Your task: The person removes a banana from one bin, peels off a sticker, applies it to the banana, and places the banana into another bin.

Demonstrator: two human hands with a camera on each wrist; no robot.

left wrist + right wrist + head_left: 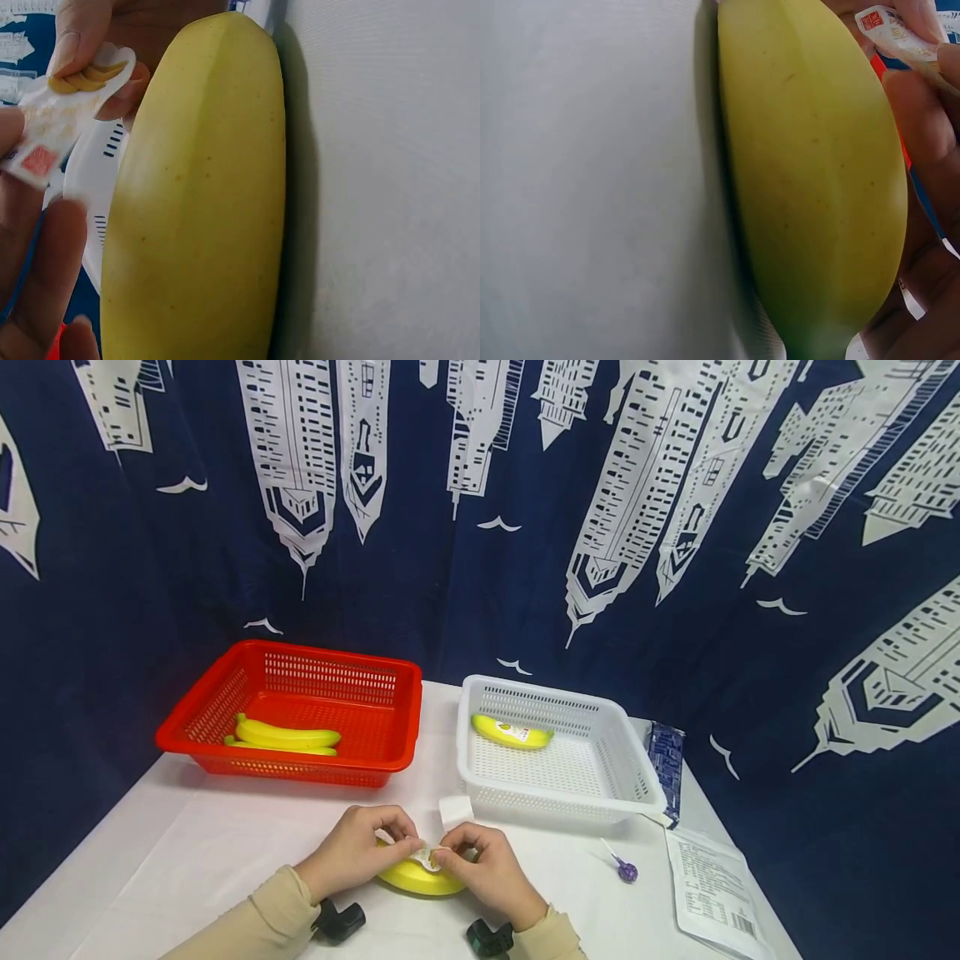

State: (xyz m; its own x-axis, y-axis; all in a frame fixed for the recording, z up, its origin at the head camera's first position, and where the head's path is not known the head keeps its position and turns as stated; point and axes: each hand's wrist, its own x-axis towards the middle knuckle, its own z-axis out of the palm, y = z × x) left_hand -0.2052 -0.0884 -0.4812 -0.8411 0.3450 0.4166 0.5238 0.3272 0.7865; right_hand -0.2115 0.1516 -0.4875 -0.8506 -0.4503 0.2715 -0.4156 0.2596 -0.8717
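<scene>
Nearest are two beige sleeves (255,917), with a small black device (340,922) just beside the left wrist and another, similar one beside the right wrist. Between the hands a plump, curved yellow banana (422,882) lies on its side on the white-covered table (247,835), green at one tip in the right wrist view. The person's left hand (365,846) and right hand (486,866) meet over its far side. Each pinches, between thumb and fingers, one end of a small white label (79,97) printed with yellow bananas and a red square. In the wrist views the label is held up off the banana's skin, slightly bent, and neither hand grips the fruit itself.

Just beyond the fingers sits a small white piece (456,812), partly hidden. To the right lie a purple-wrapped lollipop (627,871) with a white stick and, past it, a flat white pouch (712,885) covered in fine print.

Farther back, a white perforated plastic basket (555,795) holds one yellow banana bearing a label; a dark blue printed packet (666,768) is beside its right wall. To the left, a red perforated plastic basket (300,767) holds two yellow bananas lying together. Behind everything hangs a navy cloth (450,610) with white buildings printed upside down.
</scene>
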